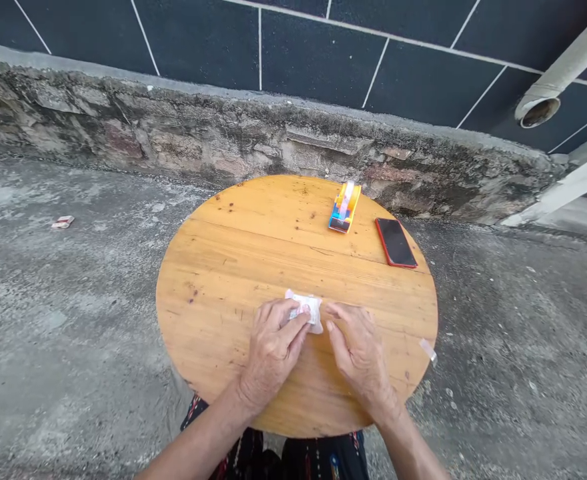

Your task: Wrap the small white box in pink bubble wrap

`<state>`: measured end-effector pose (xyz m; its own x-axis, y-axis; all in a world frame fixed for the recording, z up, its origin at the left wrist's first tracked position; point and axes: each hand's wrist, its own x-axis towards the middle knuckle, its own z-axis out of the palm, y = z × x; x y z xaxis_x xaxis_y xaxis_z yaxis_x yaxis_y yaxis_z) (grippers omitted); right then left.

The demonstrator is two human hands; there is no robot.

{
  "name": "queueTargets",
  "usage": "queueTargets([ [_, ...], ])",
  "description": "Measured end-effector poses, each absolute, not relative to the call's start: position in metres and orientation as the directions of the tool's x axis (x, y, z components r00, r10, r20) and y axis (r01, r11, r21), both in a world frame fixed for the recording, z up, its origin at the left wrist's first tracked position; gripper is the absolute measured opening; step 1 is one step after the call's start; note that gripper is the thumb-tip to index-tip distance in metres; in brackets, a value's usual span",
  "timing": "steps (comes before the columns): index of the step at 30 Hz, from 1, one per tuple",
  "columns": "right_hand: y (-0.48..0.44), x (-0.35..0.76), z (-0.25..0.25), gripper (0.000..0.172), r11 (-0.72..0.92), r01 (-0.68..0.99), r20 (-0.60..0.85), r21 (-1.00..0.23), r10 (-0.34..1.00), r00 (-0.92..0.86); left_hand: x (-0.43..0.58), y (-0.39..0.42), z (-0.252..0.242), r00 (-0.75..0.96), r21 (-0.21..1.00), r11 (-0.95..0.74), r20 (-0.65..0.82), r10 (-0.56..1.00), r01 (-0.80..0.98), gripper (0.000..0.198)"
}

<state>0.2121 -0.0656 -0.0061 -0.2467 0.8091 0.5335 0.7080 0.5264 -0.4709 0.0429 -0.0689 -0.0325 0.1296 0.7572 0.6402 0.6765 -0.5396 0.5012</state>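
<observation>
A small flat packet in whitish, crinkled wrapping with faint printing lies on the round wooden table. My left hand grips its left part, with thumb and fingers pressed onto the top, hiding that side. Just right of the packet is my right hand, slightly apart from it. Its fingers are bent a little, with a gap between thumb and forefinger, and nothing shows in it.
A yellow and blue tape dispenser stands at the table's far side, left of a red-edged phone. A strip of clear tape hangs over the right edge. Beyond is a stone wall base; a small box lies on the ground.
</observation>
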Motion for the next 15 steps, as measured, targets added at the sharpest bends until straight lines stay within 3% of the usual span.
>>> queueTargets([
  [6, -0.1, 0.214, -0.036, 0.033, 0.392, 0.684, 0.416, -0.615, 0.898, -0.141, 0.044, -0.07, -0.037, 0.105, 0.535, -0.546, 0.645, 0.757, 0.645, 0.027],
  [12, -0.104, 0.208, -0.037, 0.037, 0.375, 0.658, 0.381, -0.653, 0.914, -0.142, 0.045, -0.081, -0.035, 0.099, 0.542, -0.534, 0.636, 0.765, 0.648, 0.036],
  [15, -0.104, 0.209, -0.036, 0.037, 0.377, 0.659, 0.371, -0.651, 0.915, -0.157, 0.043, -0.09, -0.036, 0.021, 0.59, -0.429, 0.572, 0.82, 0.684, 0.041],
])
